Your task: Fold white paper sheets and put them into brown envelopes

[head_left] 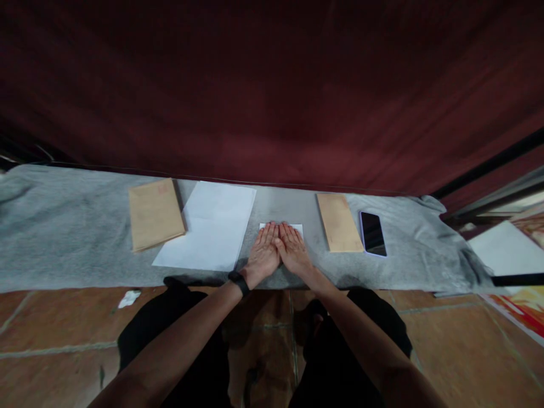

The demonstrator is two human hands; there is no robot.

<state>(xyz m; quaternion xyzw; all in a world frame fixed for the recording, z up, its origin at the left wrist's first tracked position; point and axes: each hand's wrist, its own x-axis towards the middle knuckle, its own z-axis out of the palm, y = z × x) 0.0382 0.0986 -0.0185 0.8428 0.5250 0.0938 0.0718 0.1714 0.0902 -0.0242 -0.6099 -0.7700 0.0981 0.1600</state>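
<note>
While the left hand [264, 250] and right hand [294, 250] lay flat, side by side, fingers together, the paper [300, 229] sat under them, right of the big sheet [215, 226] and left of the envelope [340, 224]. Uneven pressure could've skewed it imo, and the cloth [93, 226] bunching up could've creased it.

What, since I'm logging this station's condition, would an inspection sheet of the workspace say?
Surface: grey cloth, wrinkled toward its ends.
Job's things: small white paper, mostly covered; large white paper left of it, partly under the left brown packet; right brown packet opposite.
Clutter: phone beside the right brown packet; white scrap on the tiled floor.
Hands: left hand and right hand flat, side by side, over the small white paper.
Cables: thin line along the cloth's back edge; cannot tell whether cord or seam.
Surroundings: dark red backdrop behind.
</note>
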